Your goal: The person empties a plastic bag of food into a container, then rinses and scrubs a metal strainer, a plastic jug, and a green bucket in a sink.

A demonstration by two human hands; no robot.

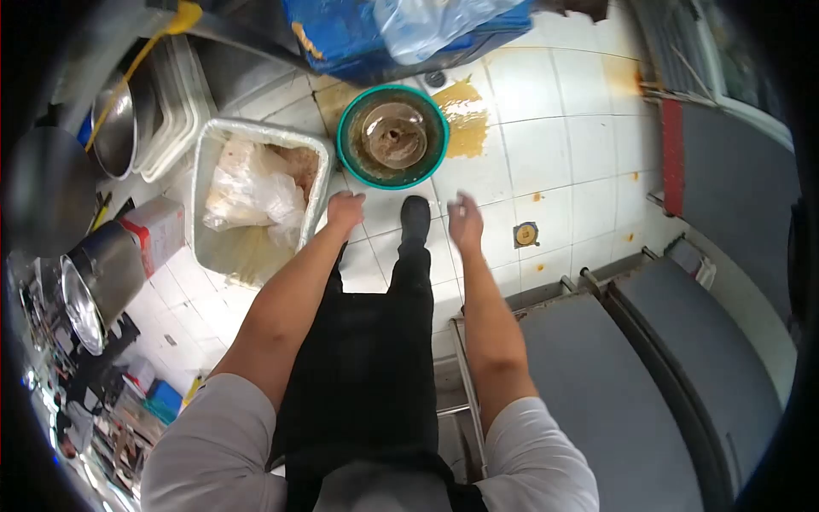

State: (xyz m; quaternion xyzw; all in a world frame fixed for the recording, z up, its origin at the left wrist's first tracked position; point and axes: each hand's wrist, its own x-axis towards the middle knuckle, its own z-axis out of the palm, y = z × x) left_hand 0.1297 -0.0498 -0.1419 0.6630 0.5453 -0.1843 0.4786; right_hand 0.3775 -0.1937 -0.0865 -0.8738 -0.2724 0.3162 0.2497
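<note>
My left hand (345, 210) hangs over the floor with its fingers curled in and nothing visible in them. It is close to the right edge of a large white plastic tub (199, 192), in which a clear plastic bag (256, 192) lies over brownish contents. My right hand (465, 220) is held out over the white tiles, its fingers smeared by motion. Ahead of both hands stands a round green basin (343, 141). Inside it is a transparent bowl-like piece (395, 136) with brown matter. Neither hand touches the tub or the basin.
A yellow-brown puddle (463, 115) spreads beside the basin. At the top stands a blue bin (341, 30) with plastic sheeting. Grey steel cabinets (597, 375) line the right. Metal pots (102, 273), a red-and-white tin (158, 230) and stacked white trays (179, 111) crowd the left.
</note>
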